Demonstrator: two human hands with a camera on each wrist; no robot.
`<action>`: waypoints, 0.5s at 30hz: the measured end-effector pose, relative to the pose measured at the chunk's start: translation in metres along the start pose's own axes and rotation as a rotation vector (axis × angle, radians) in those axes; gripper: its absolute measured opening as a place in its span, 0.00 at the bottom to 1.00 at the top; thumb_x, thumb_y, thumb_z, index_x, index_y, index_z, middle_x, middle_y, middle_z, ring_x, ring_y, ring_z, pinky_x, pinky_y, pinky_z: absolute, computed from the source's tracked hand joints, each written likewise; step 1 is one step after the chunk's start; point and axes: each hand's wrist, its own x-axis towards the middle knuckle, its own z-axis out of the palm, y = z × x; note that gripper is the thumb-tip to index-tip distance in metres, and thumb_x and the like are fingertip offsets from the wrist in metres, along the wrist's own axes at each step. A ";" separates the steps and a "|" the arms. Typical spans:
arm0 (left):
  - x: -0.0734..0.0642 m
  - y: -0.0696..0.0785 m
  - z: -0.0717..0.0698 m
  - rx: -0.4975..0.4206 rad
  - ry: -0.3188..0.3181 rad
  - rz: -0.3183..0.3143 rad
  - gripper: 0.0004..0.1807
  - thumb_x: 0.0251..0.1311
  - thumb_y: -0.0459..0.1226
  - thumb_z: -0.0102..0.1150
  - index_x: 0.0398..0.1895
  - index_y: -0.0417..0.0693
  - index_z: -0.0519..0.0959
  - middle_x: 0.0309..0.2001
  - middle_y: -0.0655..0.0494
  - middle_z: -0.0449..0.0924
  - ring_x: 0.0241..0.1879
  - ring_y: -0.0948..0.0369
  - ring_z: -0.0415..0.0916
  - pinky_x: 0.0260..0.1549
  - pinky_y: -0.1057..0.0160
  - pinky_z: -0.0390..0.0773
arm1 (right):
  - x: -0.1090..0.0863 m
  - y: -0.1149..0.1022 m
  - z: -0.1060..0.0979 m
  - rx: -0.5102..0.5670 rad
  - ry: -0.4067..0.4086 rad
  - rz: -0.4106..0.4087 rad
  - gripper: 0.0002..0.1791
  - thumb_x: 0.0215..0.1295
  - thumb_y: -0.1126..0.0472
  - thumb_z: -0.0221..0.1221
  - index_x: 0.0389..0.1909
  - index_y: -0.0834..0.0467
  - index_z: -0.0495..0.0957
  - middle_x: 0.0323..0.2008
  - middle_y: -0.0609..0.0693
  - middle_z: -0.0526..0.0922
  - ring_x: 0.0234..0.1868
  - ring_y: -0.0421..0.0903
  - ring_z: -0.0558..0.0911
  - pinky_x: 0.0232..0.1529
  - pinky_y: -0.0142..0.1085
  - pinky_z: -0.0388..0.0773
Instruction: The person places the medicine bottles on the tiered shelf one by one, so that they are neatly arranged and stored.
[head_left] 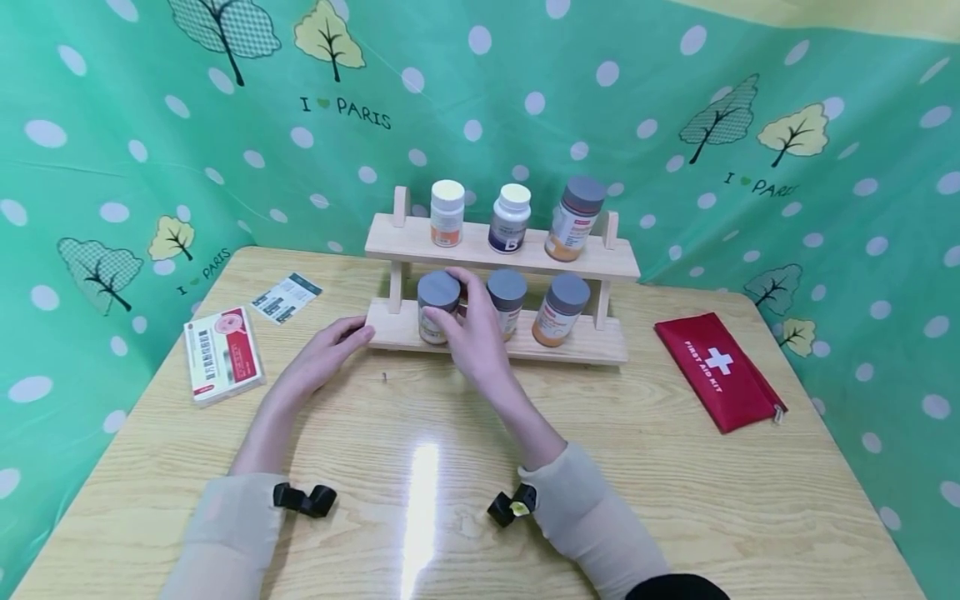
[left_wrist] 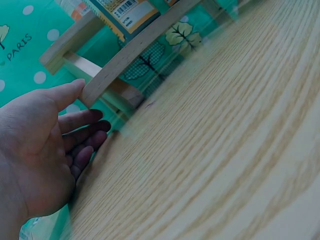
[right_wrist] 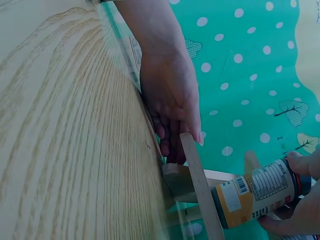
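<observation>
On the lower step of a two-tier wooden rack [head_left: 611,342], a supplement bottle [head_left: 433,336] with a grey lid stands at the left end. My right hand [head_left: 480,337] grips this bottle near its lid, thumb in front and fingers behind; the right wrist view shows the bottle's orange and white label between thumb and fingers. At the rack's lower left corner, my left hand [head_left: 324,354] holds the board's end, the thumb on its top side and curled fingers underneath. Two similar grey-lidded bottles, a middle one [head_left: 507,292] and a right one [head_left: 561,310], share the lower step.
On the upper step stand two white-capped bottles [head_left: 447,215] [head_left: 510,218] and a larger grey-lidded bottle [head_left: 575,218]. A medicine box [head_left: 223,354] and a printed card [head_left: 287,297] lie left, a red first aid pouch [head_left: 720,371] right. A patterned green cloth hangs behind.
</observation>
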 end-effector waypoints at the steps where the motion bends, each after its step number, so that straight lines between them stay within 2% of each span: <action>1: 0.000 0.000 0.000 -0.002 0.001 0.001 0.43 0.76 0.61 0.45 0.81 0.43 0.55 0.81 0.37 0.55 0.81 0.38 0.48 0.80 0.36 0.51 | 0.001 0.000 0.001 -0.003 0.006 -0.001 0.33 0.69 0.61 0.66 0.72 0.57 0.66 0.66 0.57 0.75 0.67 0.54 0.79 0.67 0.48 0.80; 6: -0.001 0.000 0.000 -0.012 0.000 -0.004 0.43 0.76 0.61 0.46 0.82 0.44 0.55 0.81 0.38 0.55 0.82 0.39 0.48 0.80 0.36 0.51 | 0.002 0.001 0.005 -0.016 0.025 -0.012 0.33 0.70 0.61 0.65 0.72 0.57 0.65 0.66 0.58 0.74 0.67 0.54 0.78 0.67 0.45 0.80; 15: -0.001 0.001 0.000 -0.003 0.001 -0.004 0.43 0.76 0.62 0.45 0.82 0.43 0.55 0.81 0.38 0.55 0.82 0.39 0.48 0.80 0.36 0.51 | 0.004 0.003 0.007 -0.063 0.047 -0.028 0.33 0.73 0.58 0.62 0.74 0.57 0.63 0.66 0.58 0.74 0.65 0.53 0.78 0.67 0.47 0.80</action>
